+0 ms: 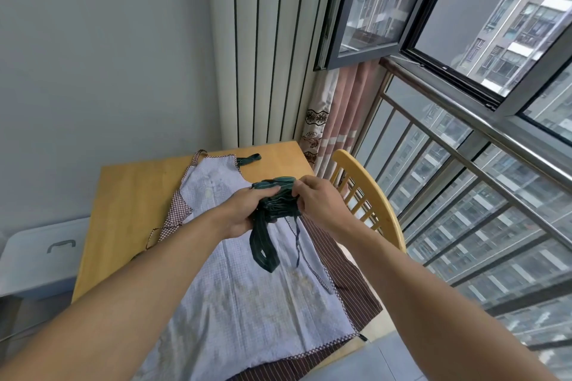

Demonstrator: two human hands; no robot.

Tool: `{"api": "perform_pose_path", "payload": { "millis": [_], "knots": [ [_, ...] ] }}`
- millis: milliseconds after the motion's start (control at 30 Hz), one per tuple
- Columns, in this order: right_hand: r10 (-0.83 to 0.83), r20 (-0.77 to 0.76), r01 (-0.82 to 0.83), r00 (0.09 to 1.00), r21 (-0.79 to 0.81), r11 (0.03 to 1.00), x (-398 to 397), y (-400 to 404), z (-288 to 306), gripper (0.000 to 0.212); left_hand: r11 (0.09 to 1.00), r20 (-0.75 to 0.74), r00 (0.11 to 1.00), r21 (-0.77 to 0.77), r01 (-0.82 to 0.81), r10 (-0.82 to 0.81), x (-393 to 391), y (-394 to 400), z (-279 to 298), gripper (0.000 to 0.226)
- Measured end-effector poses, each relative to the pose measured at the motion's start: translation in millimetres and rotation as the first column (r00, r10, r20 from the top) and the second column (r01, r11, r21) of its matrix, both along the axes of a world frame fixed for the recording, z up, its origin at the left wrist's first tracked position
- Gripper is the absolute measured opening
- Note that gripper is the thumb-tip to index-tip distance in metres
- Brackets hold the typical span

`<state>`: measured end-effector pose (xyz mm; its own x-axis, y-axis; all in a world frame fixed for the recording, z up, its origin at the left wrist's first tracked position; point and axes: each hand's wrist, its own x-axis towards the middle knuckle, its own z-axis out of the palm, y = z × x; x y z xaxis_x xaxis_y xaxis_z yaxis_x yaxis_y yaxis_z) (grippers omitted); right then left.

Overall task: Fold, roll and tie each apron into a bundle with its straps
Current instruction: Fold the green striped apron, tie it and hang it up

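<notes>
A dark green striped apron is rolled into a small bundle (276, 199) held above the table. My left hand (240, 210) grips its left side and my right hand (318, 199) pinches its right end. Its green straps (263, 252) hang down in a loop below the bundle. Under my hands a pale blue checked apron (244, 288) with red-checked trim lies flat on the wooden table (130, 195). A brown striped apron (349, 275) lies beneath it, showing along the right edge. Another green strap end (250, 159) lies near the table's far edge.
A yellow wooden chair (371, 195) stands at the table's right side. A white storage box with a handle (46, 254) sits to the left. Behind are a white radiator, a pink curtain, and a window with a metal railing.
</notes>
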<state>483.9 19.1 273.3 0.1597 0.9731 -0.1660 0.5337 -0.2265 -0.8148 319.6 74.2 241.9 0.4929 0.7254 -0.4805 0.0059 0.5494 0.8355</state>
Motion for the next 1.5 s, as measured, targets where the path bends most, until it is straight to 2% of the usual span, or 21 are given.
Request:
{"api": "perform_pose_path", "payload": {
  "millis": [100,200,267,333,400,467,533,600,633,667,733,800,867,967,1033,1133,1200,1267,1367,1433,1500],
  "knots": [
    [-0.173,-0.164,0.184,0.971,0.055,0.981,0,-3,-4,0.033,0.998,0.022,0.999,0.042,0.04,-0.041,3,-3,-3,0.028],
    [-0.164,-0.051,0.17,0.985,0.154,0.973,-10,-11,-13,0.034,0.998,0.006,0.998,0.039,-0.056,0.055,10,-3,-7,0.031],
    [-0.081,0.246,0.031,0.966,0.201,0.979,-18,-19,-20,0.032,0.989,-0.018,0.99,0.038,-0.142,0.143,17,-3,-10,0.035],
    [-0.019,0.6,-0.15,0.8,0.23,0.962,-22,-23,-26,0.032,0.981,-0.032,0.982,0.052,-0.185,0.187,23,-3,-11,0.041],
    [-0.026,0.738,-0.237,0.674,0.249,0.939,-19,-26,-27,0.032,0.982,-0.045,0.982,0.058,-0.18,0.183,25,-4,-9,0.047],
    [-0.025,0.78,-0.263,0.625,0.241,0.934,-13,-28,-28,0.033,0.987,-0.032,0.987,0.049,-0.156,0.158,23,-3,-7,0.048],
    [0.072,0.726,-0.332,0.684,0.221,0.917,-6,-32,-33,0.035,0.988,0.029,0.987,0.017,-0.155,0.155,20,0,-4,0.043],
    [0.264,0.429,-0.362,0.864,0.163,0.918,0,-40,-44,0.04,0.987,0.108,0.981,-0.028,-0.161,0.163,15,4,0,0.041],
    [0.337,0.243,-0.366,0.91,0.083,0.927,4,-43,-53,0.039,0.989,0.132,0.98,-0.036,-0.144,0.148,13,6,3,0.04],
    [0.393,0.12,-0.393,0.911,-0.028,0.919,10,-45,-63,0.037,0.992,0.153,0.981,-0.036,-0.118,0.122,12,6,7,0.038],
    [0.489,0.082,-0.46,0.868,-0.236,0.856,25,-44,-82,0.038,0.998,0.173,0.983,-0.023,-0.062,0.065,12,4,15,0.031],
    [0.412,0.013,-0.395,0.911,-0.258,0.882,38,-40,-93,0.046,1.0,0.163,0.987,0.007,-0.005,0.003,11,3,18,0.026],
    [0.255,-0.091,-0.267,0.963,-0.169,0.949,43,-34,-90,0.058,0.997,0.15,0.986,0.039,0.065,-0.071,10,3,19,0.026],
    [0.25,-0.059,-0.252,0.967,-0.035,0.967,37,-25,-79,0.074,0.985,0.104,0.981,0.082,0.154,-0.162,9,4,19,0.038],
    [0.293,0.002,-0.293,0.956,0.028,0.956,33,-20,-73,0.062,0.976,0.077,0.977,0.113,0.188,-0.197,9,4,21,0.047],
    [0.362,0.117,-0.365,0.925,0.005,0.931,36,-12,-72,0.037,0.967,0.055,0.975,0.152,0.205,-0.215,6,7,25,0.047],
    [0.39,0.167,-0.391,0.906,-0.027,0.92,41,-11,-69,0.058,0.963,0.043,0.971,0.144,0.228,-0.236,1,9,26,0.045],
    [0.443,0.138,-0.445,0.886,-0.02,0.895,39,-14,-63,0.07,0.953,0.027,0.959,0.127,0.276,-0.282,-4,9,26,0.046],
    [0.529,0.098,-0.525,0.843,-0.06,0.849,25,-15,-63,0.041,0.93,0.01,0.934,0.096,0.355,-0.357,-9,9,25,0.044],
    [0.55,0.067,-0.545,0.833,-0.08,0.835,19,-15,-65,0.038,0.916,0.01,0.917,0.066,0.396,-0.398,-11,8,26,0.036],
    [0.551,-0.065,-0.554,0.832,-0.134,0.821,18,-15,-65,0.044,0.899,0.003,0.9,0.052,0.435,-0.436,-13,6,29,0.028]
  ]
}}
